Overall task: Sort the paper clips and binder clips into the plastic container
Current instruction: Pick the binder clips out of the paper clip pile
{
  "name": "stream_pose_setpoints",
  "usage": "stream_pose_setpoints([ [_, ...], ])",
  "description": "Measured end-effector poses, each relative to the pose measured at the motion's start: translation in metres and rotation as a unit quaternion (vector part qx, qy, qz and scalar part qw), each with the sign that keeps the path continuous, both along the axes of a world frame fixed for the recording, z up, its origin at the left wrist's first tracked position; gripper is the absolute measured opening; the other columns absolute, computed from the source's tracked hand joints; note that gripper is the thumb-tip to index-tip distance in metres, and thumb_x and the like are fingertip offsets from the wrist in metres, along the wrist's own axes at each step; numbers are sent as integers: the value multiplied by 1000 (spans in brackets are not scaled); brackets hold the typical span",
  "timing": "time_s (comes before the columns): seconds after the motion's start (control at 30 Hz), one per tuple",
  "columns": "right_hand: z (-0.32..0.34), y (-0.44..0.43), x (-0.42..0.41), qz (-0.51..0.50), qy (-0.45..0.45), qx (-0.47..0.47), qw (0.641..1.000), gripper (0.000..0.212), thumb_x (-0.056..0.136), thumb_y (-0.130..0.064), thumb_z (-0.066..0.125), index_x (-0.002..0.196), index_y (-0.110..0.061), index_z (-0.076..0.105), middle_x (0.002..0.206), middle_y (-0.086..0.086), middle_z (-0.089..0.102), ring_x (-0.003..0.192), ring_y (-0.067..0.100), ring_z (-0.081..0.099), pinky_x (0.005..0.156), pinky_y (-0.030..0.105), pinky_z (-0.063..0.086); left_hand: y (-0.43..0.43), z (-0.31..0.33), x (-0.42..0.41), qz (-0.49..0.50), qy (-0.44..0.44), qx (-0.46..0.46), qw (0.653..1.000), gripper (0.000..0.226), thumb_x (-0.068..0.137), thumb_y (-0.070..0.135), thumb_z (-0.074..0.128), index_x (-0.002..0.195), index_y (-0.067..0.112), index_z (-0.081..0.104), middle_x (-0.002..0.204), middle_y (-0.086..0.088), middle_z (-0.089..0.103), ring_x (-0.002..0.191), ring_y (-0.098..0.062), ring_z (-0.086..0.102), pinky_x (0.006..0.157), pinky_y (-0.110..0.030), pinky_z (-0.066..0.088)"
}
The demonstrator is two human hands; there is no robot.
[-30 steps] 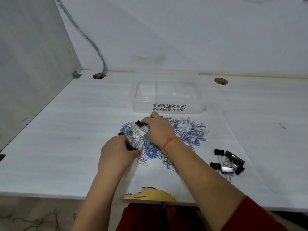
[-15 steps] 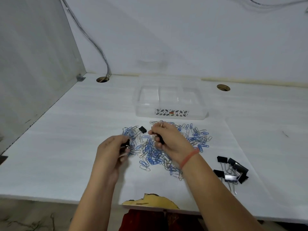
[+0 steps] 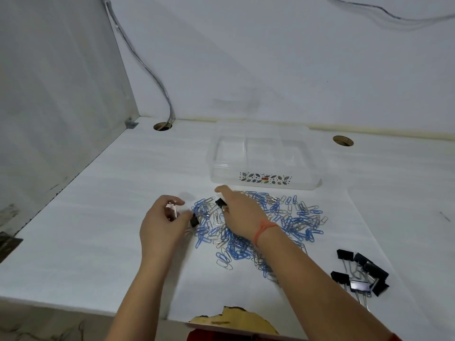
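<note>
A pile of blue and silver paper clips [image 3: 261, 225] lies mid-table in front of the clear plastic container [image 3: 264, 183], which has divided compartments. My left hand [image 3: 163, 225] is at the pile's left edge and pinches a black binder clip [image 3: 194, 220] by its silver handles. My right hand [image 3: 242, 214] rests on the pile, its thumb and fingers pinched at another black binder clip [image 3: 220, 202] at the pile's top left. Whether that clip is off the table is unclear. A separate group of black binder clips [image 3: 360, 274] lies at the right front.
Two round cable holes [image 3: 162, 126] [image 3: 342, 141] are cut in the white desk near the back wall, and a cable runs up from the left one. A grey side panel [image 3: 56, 99] closes the left. The desk's front edge has a chipped patch [image 3: 236, 318].
The view has tilted up. My right hand has reached forward and left onto the binder clip at the pile's top left. My left hand has turned its binder clip so the handles show.
</note>
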State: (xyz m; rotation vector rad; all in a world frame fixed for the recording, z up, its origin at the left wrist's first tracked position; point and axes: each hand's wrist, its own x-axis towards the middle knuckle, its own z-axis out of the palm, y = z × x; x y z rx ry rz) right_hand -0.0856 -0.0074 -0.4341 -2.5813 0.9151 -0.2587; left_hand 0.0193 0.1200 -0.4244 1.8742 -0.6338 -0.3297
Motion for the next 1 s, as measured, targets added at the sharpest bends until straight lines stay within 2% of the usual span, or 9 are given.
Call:
stream_pose_setpoints([
  [0.1, 1, -2, 5, 33, 48, -16, 998, 39, 87, -3, 45, 124, -15, 42, 108, 16, 57, 94, 34, 57, 72, 35, 41, -4, 0, 2, -33, -129, 120, 984, 15, 69, 22, 73, 80, 24, 63, 57, 6, 53, 58, -13, 51, 50, -25, 30],
  [0.37, 3, -7, 0, 14, 38, -35, 999, 24, 91, -10, 47, 113, -4, 40, 94, 17, 64, 83, 32, 61, 69, 38, 49, -13, -12, 9, -59, -160, 178, 969, 20, 72, 28, 72, 86, 16, 66, 82, -3, 64, 78, -23, 58, 57, -29, 34],
  [0.47, 7, -6, -6, 12, 28, -20, 999, 22, 93, -17, 49, 110, -3, 44, 99, 16, 63, 88, 31, 59, 73, 37, 48, -13, -14, 8, -53, -195, 162, 966, 13, 80, 25, 63, 86, 13, 66, 85, -3, 64, 77, -23, 55, 63, -28, 33],
  [0.57, 10, -5, -13, -18, -20, 16, 1000, 15, 93, -17, 51, 102, -6, 48, 97, 11, 57, 84, 24, 52, 70, 30, 40, -12, -12, 6, -39, -209, 112, 971, 9, 82, 20, 60, 77, 14, 65, 71, 0, 64, 67, -21, 54, 56, -27, 34],
  [0.67, 15, 2, -20, -107, -149, 126, 975, 12, 91, -14, 55, 102, -10, 54, 90, 3, 56, 80, 18, 53, 70, 28, 44, -11, -3, 6, -28, -90, -3, 996, 9, 81, 14, 60, 77, 16, 67, 65, -1, 64, 51, -11, 47, 50, -19, 35],
  [0.77, 21, 16, -19, -149, -254, 342, 893, 22, 93, -9, 50, 112, -14, 58, 89, 5, 59, 64, 12, 50, 54, 20, 43, -4, 5, 8, 17, 213, -134, 968, 14, 84, 7, 54, 80, 12, 66, 64, -3, 54, 46, -11, 40, 41, -19, 31],
  [0.87, 27, 36, -1, -132, -335, 603, 712, 21, 94, -3, 46, 93, -9, 66, 70, 7, 56, 53, 10, 42, 41, 15, 36, 13, 10, 16, 46, 504, -241, 828, 18, 87, 7, 43, 75, 6, 56, 65, -3, 47, 40, -8, 45, 31, -13, 29],
  [0.93, 30, 52, 18, -128, -351, 693, 616, 19, 94, -6, 47, 82, -7, 62, 66, 8, 53, 55, 13, 49, 40, 16, 44, 25, 9, 21, 77, 578, -284, 761, 20, 87, 11, 41, 74, 6, 54, 69, -5, 50, 51, -10, 52, 36, -12, 39],
  [1.0, 32, 72, 41, -133, -347, 726, 579, 20, 93, -7, 49, 75, -7, 57, 64, 8, 51, 55, 15, 53, 44, 17, 50, 37, 6, 24, 129, 558, -327, 752, 23, 90, 19, 45, 75, 5, 56, 74, -6, 55, 68, -15, 57, 55, -15, 54],
])
